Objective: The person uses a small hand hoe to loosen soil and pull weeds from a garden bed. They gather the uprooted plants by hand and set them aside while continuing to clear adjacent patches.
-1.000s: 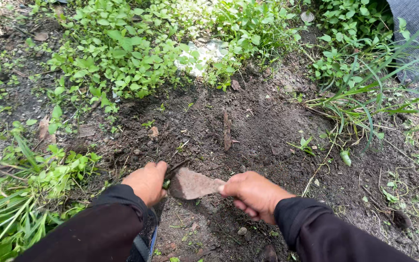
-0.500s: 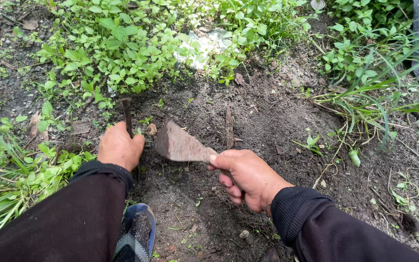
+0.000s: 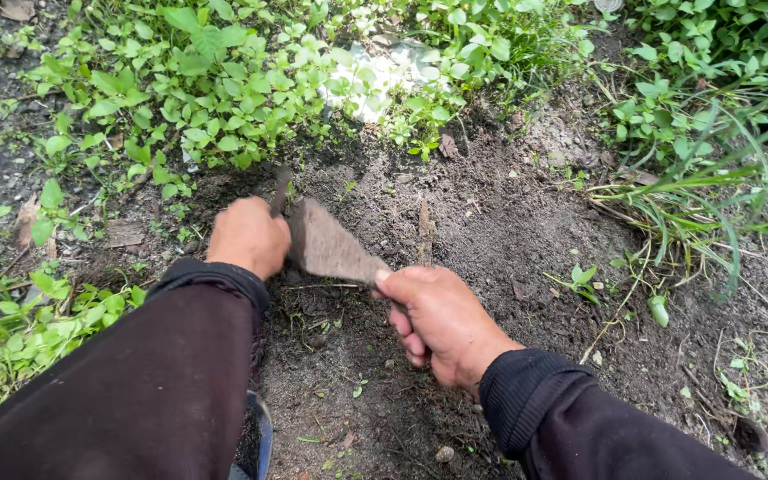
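Observation:
My right hand (image 3: pixel 440 322) grips the handle of a small hand hoe with a rusty, soil-caked flat blade (image 3: pixel 329 248); the blade points up and left over bare dark soil (image 3: pixel 482 222). My left hand (image 3: pixel 247 236) is closed around a thin dark stem or root (image 3: pixel 279 191) that sticks up just left of the blade's tip. Both hands are close together at the edge of a patch of green broad-leaved weeds (image 3: pixel 206 89). Black sleeves cover both arms.
Long grass blades (image 3: pixel 713 191) lie at the right and more grass (image 3: pixel 2 347) at the lower left. A pale stone or scrap (image 3: pixel 380 76) shows among the weeds. The toe of my shoe (image 3: pixel 258 440) is below my left arm. Small seedlings (image 3: pixel 584 280) dot the soil.
Both hands moved up and away from me toward the weeds. The left hand shifted right, closer to the blade, still closed on the dark stem. The blade tip now sits beside that stem.

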